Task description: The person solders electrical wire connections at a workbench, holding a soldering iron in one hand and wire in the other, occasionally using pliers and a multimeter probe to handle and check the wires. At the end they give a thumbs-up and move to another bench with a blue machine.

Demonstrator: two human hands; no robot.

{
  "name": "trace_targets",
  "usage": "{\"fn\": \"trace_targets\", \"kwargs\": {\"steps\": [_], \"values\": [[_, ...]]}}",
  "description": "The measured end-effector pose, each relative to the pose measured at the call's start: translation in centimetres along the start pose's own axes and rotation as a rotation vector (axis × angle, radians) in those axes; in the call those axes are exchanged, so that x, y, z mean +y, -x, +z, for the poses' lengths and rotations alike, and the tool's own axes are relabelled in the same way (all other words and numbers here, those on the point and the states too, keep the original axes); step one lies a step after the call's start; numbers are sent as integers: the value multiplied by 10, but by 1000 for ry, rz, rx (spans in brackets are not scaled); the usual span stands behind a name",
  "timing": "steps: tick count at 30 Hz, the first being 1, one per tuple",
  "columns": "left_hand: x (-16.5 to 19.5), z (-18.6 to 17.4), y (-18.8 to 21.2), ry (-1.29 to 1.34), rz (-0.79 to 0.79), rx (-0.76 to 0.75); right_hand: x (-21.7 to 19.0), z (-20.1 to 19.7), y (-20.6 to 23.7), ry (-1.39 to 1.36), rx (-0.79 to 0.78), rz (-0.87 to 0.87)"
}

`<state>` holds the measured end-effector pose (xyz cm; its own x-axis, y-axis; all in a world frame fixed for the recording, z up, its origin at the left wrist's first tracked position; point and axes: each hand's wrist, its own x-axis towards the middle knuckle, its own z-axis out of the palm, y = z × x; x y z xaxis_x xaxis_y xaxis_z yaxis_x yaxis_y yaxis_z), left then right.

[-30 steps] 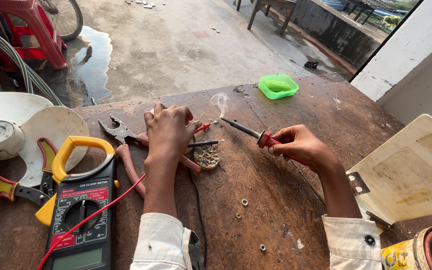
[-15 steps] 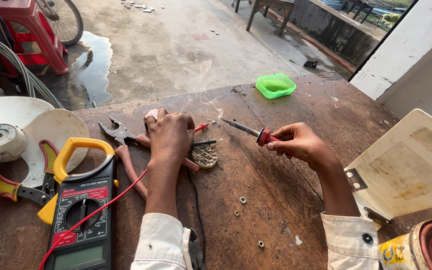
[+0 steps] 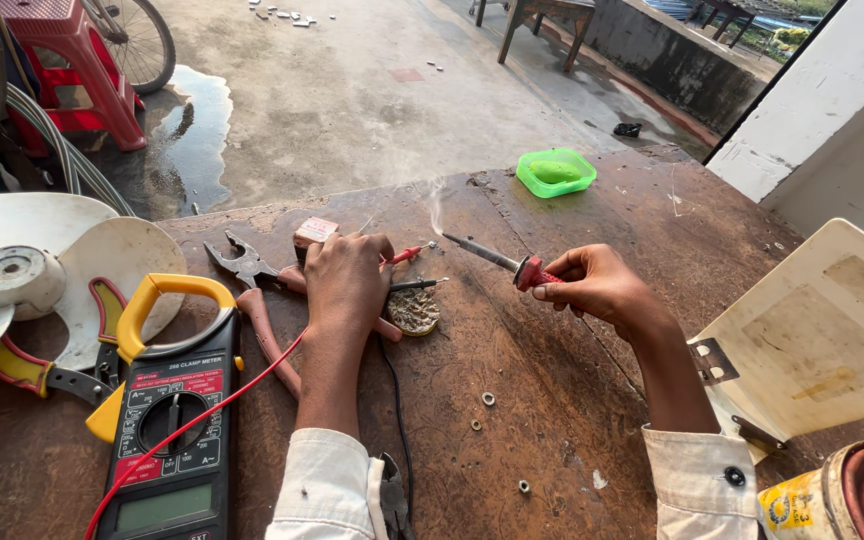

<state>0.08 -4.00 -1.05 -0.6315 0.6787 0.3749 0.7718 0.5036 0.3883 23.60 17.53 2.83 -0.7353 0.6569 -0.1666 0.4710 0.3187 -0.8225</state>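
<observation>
1. The right hand [image 3: 602,287] grips a soldering iron [image 3: 497,261] by its red handle, the smoking tip hanging mid-tabletop.
2. The left hand [image 3: 344,282] is closed over the red and black probes [image 3: 414,270], pinning them near the flux tin [image 3: 414,311].
3. Judged step: tinning the probe tips; the next move calls for a steady touch.

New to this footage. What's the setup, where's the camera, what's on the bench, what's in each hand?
No machine here: a person works with bare hands, filmed from a camera on their head looking down. The right hand holds a red-handled soldering iron, a wisp of smoke near its tip. The left hand pins the red and black probe leads onto the brown workbench. Nearby lie pliers, a yellow clamp meter, a white fan blade, a small tin and a green dish.
</observation>
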Motion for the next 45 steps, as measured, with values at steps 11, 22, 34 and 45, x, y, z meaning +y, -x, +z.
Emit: {"fn": "trace_targets", "kwargs": {"steps": [11, 22, 34, 45], "values": [[3, -7, 3, 113, -81, -74, -3, 0, 2, 10, 36, 1], [-1, -6, 3, 161, -81, -61, 5, 0, -6, -22, 166, -3], [-2, -5, 2, 192, -69, -35, 6, 3, -8, -78, 153, -44], [0, -4, 1, 192, -114, -67, 27, 10, -23, -116, 191, -147]]}}
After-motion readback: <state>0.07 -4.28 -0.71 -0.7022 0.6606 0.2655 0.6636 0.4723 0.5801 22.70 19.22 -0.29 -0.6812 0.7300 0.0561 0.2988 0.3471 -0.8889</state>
